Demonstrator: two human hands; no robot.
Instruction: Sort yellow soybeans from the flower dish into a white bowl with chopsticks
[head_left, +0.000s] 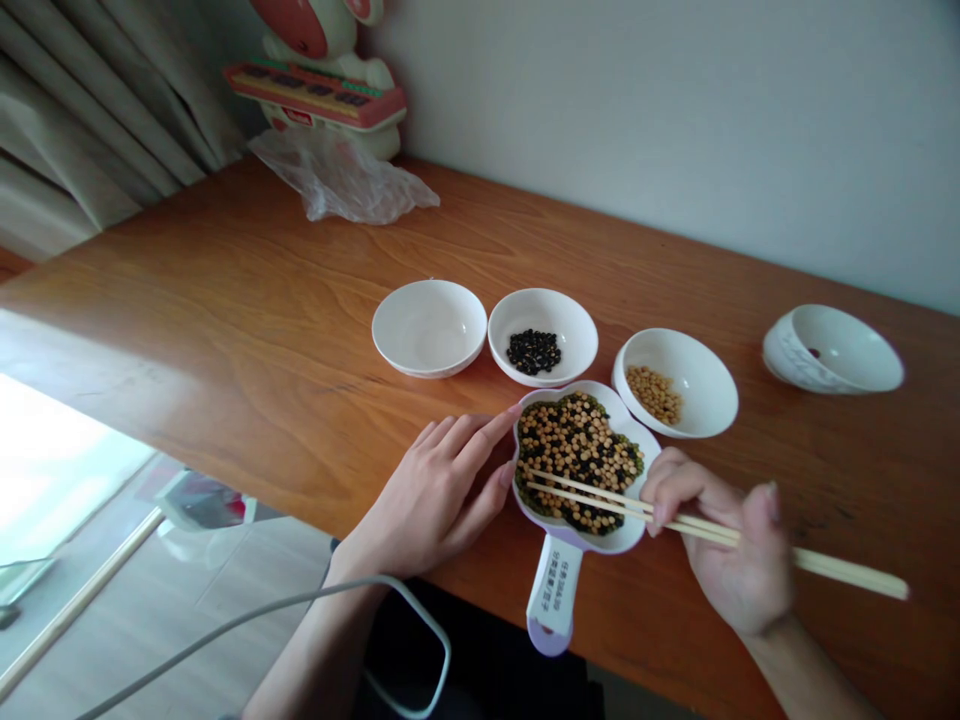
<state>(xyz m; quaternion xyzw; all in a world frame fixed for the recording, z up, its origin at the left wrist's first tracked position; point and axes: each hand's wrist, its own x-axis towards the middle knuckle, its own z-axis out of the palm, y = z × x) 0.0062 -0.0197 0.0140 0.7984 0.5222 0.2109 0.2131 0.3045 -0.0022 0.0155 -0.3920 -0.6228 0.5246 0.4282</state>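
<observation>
- Pale chopsticks [705,530] are lying low across the mixed beans [577,440]; risk: a sideways sweep could be flicking beans over the rim.
- Right hand [739,575], right of centre: fingers are clamping on the chopsticks. Tips are standing slightly apart; cannot tell whether they are pinching a bean. Uneven pressure on small, round beans might be causing slips.
- Left hand [439,490], centre of frame: fingers are spreading, thumb apart from index, index tip touching the dish [643,440]. If that contact is staying light, a push from the chopsticks could be sliding or turning the dish.
- Grey cable [300,600] is crossing the left forearm, lower left; a snag could be jerking that arm.
- Dish is sitting just right of centre: flower-shaped, white with lilac edging, tan and black beans mingling, green ones showing along the border, labelled handle [556,590] pointing downward.
</observation>
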